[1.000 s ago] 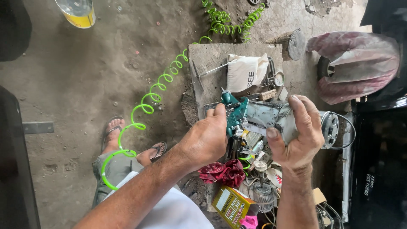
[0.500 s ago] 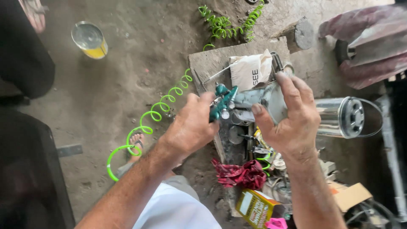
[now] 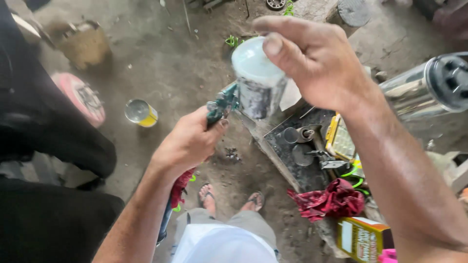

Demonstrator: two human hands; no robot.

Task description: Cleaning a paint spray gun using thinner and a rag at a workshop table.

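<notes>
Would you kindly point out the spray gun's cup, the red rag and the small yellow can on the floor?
spray gun's cup [image 3: 260, 90]: head view, on its paint-streaked side wall.
red rag [image 3: 331, 202]: head view, on the middle of the crumpled cloth.
small yellow can [image 3: 141, 112]: head view, on its side near the rim.

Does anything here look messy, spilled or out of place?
Yes. The spray gun in the left hand carries a paint-smeared cup that the right hand grips. A crumpled red rag lies on the dirty floor, and an open tin sits alone.

Rough workshop: stained concrete floor, paint tin, red rag, metal parts on board.
</notes>
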